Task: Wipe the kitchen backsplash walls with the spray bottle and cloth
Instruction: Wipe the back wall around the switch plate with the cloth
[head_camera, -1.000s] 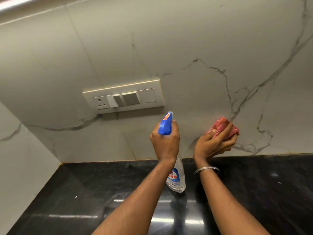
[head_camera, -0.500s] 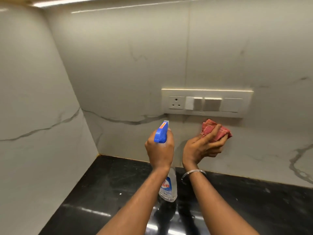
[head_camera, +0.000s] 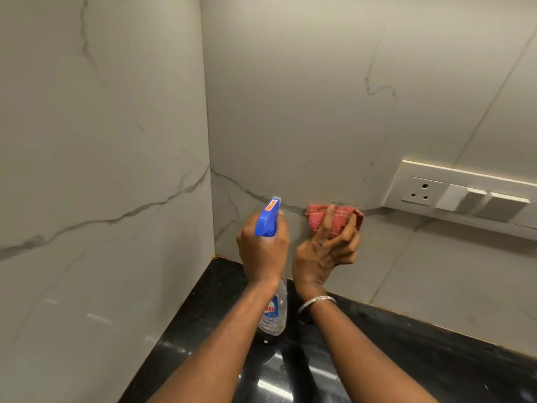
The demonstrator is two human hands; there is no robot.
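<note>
My left hand point(head_camera: 263, 251) grips a clear spray bottle point(head_camera: 273, 312) by its neck. Its blue trigger head point(head_camera: 268, 217) points at the pale marble backsplash point(head_camera: 305, 112) near the corner. To the right, my right hand point(head_camera: 325, 251) holds a bunched red checked cloth point(head_camera: 316, 218) against the back wall, left of the switch plate. A silver bangle sits on that wrist. The bottle's lower body hangs above the black counter point(head_camera: 406, 353).
A white switch plate with a socket point(head_camera: 424, 191) and several rocker switches is mounted on the back wall at right. A second marble wall point(head_camera: 101, 170) closes the corner on the left. The glossy black counter runs along both walls.
The view has swung left toward the corner, so the switch plate now sits at the far right. Both hands moved left along the wall, with the cloth now left of the socket.
</note>
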